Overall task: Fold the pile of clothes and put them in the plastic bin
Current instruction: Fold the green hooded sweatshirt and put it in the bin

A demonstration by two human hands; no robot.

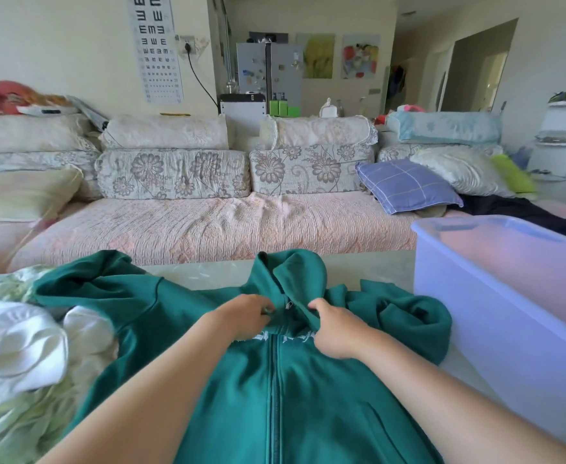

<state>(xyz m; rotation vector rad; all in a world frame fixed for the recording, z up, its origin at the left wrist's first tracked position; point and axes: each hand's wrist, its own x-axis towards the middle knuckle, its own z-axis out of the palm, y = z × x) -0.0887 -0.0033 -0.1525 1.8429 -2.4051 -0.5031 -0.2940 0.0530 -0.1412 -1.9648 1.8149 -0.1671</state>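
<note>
A teal zip-up hoodie [308,403] lies front-up on the table, its hood pointing away from me and its sleeves spread to both sides. My left hand [243,318] pinches the fabric just left of the zipper top. My right hand [333,329] grips the collar edge right of the zipper. A pile of white and pale green clothes [16,356] sits at the left, partly under the hoodie's sleeve. A translucent lilac plastic bin [496,313] stands at the right, with nothing visible inside it.
The pale table [207,272] runs past the hood toward a floral sofa [207,226] with cushions, a blue checked pillow [405,185] and a dark garment [526,209]. A fridge and white shelves stand farther back.
</note>
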